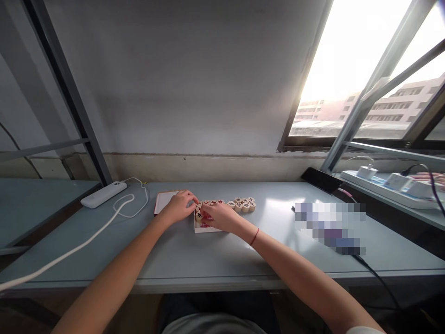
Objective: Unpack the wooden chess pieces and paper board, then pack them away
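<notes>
The right hand (222, 217) curves its fingers and thumb at a round piece (199, 216) in the near left corner of the box (212, 229); whether it pinches that piece or only touches it, I cannot tell. Just beyond, the left hand (179, 206) rests bent fingertips at the box's far left corner, its grip hidden too. Light pressure there should steady the wall, and each disc probably seats best kept level and nudged snug against its neighbour. Right of the grip, loose pieces (245, 204) stand bunched on the desk (264, 260); left, under the left hand, lies a tray-like lid (164, 201).
</notes>
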Demonstrator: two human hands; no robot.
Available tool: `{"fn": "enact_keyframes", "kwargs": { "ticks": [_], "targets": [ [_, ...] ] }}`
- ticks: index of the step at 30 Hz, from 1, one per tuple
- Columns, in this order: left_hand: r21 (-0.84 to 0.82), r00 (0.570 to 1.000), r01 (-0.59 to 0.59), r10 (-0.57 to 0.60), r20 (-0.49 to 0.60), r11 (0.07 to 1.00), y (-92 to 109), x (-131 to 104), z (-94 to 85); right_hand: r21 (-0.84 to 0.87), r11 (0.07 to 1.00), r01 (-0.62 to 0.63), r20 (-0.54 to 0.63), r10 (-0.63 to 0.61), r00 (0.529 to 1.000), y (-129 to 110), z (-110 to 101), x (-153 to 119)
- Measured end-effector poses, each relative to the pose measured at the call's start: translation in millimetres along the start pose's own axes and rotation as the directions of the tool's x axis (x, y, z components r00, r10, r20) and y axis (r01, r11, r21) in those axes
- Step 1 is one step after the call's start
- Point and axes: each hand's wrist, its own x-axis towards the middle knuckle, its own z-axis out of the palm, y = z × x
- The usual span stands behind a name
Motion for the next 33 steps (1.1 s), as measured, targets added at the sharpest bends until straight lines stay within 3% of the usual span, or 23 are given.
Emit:
{"fn": "enact_keyframes", "kwargs": {
  "ticks": [4,7,10,13,16,24,27,30,33],
  "targets": [
    [0.005,1.0,-0.008,0.009,-0.012,1.0,0.8,-0.4,0.4,0.071,0.987,-0.147,-0.026,0.149,0.989,17.9,-23.6,-2.3],
    [0.006,1.0,-0.015,0.015,-0.015,1.0,1.3,-1.0,0.6,0.014,0.91,-0.414,-0.095,0.414,0.905,49.3,-41.3,-1.3],
    [0.004,1.0,-0.014,0.014,-0.011,1.0,1.2,-1.6,1.3,-0.053,0.832,-0.552,0.023,0.553,0.833,80.3,-46.2,1.0],
    [0.004,1.0,-0.004,0.004,-0.013,1.0,1.3,-2.3,2.0,-0.038,0.819,-0.573,0.175,0.57,0.803,97.4,-41.5,2.2],
    [0.006,1.0,-0.002,0.002,-0.014,1.0,1.6,-2.6,2.3,-0.019,0.818,-0.575,0.247,0.561,0.79,101.6,-37.4,2.7],
    [0.015,1.0,-0.009,0.009,-0.003,1.0,0.3,-2.9,2.9,-0.066,0.838,-0.541,0.294,0.534,0.793,102.4,-39.7,7.9],
    [0.016,1.0,-0.011,0.011,-0.018,1.0,1.6,-2.5,2.8,-0.056,0.82,-0.57,0.231,0.566,0.791,102.8,-41.0,6.5],
    [0.018,0.998,-0.016,0.017,-0.064,1.0,6.5,-1.6,3.3,0.137,0.801,-0.583,0.11,0.572,0.813,95.7,-44.1,1.8],
    [-0.031,0.991,-0.077,0.073,-0.11,0.997,15.9,-1.7,5.0,0.476,0.753,-0.454,0.109,0.462,0.88,76.5,-43.7,-2.7]
  ]
}}
